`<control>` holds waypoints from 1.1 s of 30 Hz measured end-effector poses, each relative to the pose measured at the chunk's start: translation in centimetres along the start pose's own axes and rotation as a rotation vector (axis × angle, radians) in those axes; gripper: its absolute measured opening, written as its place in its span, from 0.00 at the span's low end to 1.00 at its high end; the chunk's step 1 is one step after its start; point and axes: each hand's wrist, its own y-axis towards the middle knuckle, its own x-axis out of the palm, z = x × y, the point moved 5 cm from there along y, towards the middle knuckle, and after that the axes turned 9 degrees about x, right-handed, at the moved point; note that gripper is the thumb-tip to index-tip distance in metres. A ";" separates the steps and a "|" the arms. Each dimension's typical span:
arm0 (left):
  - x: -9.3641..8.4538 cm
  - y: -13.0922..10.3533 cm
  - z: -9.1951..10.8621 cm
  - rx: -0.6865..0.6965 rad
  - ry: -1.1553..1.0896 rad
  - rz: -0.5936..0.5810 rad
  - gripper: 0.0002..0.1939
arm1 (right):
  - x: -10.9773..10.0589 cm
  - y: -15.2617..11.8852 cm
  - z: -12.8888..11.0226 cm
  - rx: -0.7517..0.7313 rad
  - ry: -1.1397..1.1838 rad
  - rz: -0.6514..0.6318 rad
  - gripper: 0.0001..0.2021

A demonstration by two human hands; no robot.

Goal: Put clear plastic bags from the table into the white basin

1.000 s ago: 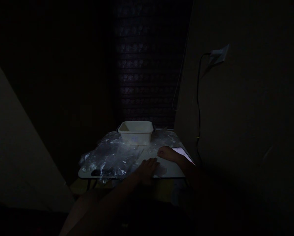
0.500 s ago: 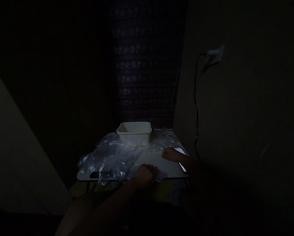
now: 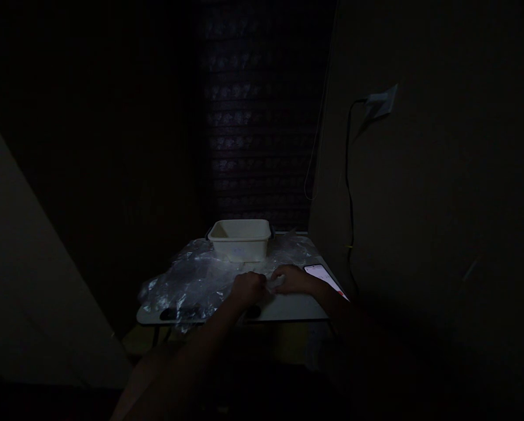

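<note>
In dim light, my left hand (image 3: 248, 287) is closed at the middle of a small white table (image 3: 295, 310), its fingers on a piece of clear plastic. My right hand (image 3: 292, 279) is close beside it, fingers curled round towards the same clear plastic (image 3: 271, 283) between the hands. Crumpled clear plastic bags (image 3: 192, 280) cover the left part of the table. Behind my hands stands a white tub (image 3: 241, 248) with dark side handles. A lit phone (image 3: 322, 275) lies to the right, partly behind my right forearm.
More clear plastic (image 3: 295, 245) lies right of the tub. A dark shutter (image 3: 240, 140) stands behind the table. On the right wall a black cord (image 3: 348, 175) hangs from a socket (image 3: 387, 100). A pale panel (image 3: 20, 263) slants at the left.
My left hand has moved up and away from the front edge, with the clear plastic. My right hand has come left and down towards it, uncovering more of the phone.
</note>
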 end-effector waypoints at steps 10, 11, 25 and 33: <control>-0.3 0.2 -0.9 -0.082 -0.193 0.068 0.11 | 0.0 0.4 -0.4 0.016 -0.041 0.075 0.08; -0.3 0.2 -1.3 -0.096 -0.260 0.103 0.11 | -0.1 0.6 -0.2 0.035 -0.011 0.090 0.07; 0.7 1.3 -3.2 -0.153 -0.988 0.310 0.07 | -1.2 1.8 -0.2 -0.008 0.116 0.095 0.07; 0.5 0.6 -4.9 -0.308 -1.112 0.389 0.05 | -1.5 3.2 -0.9 -0.002 0.194 0.162 0.07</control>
